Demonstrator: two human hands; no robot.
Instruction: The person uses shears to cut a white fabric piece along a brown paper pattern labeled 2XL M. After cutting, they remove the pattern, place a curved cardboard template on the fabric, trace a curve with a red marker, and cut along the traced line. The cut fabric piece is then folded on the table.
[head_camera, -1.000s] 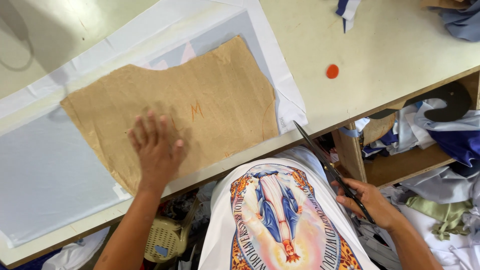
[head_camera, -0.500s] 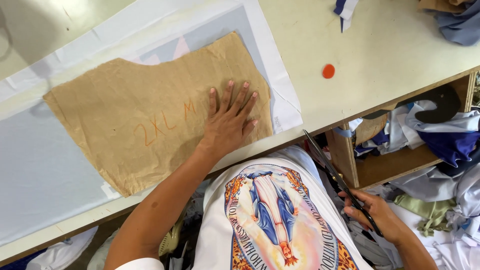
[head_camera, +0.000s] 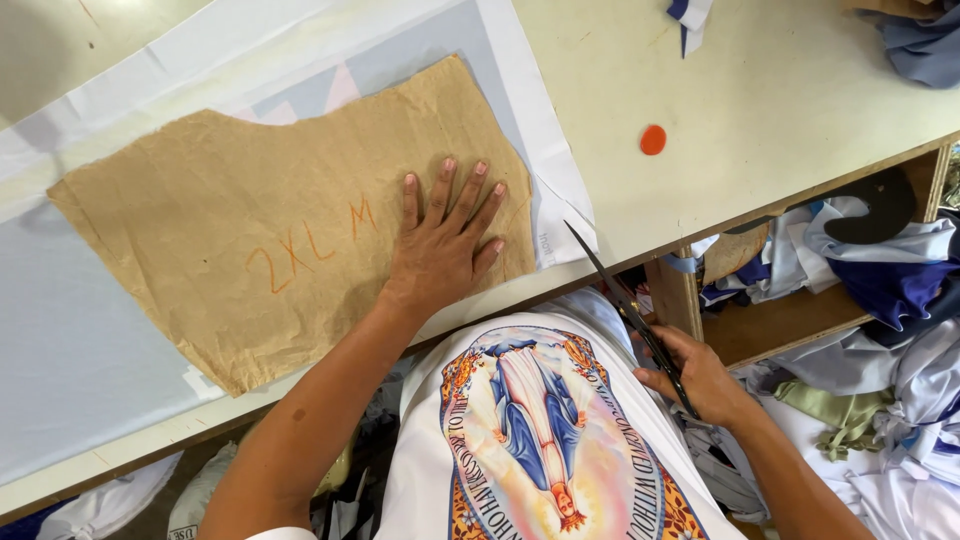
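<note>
Clasped in the right hand (head_camera: 700, 380), long scissors (head_camera: 625, 310) pointed at the white fabric (head_camera: 555, 210), while the left hand (head_camera: 445, 245) lay open, flat on the brown paper pattern (head_camera: 260, 240).

Tan paper pattern (head_camera: 250, 240), orange lettering; orange disc (head_camera: 653, 139).

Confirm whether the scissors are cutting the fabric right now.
No: the scissors are held off the table edge in the right hand, clear of the fabric.
</note>
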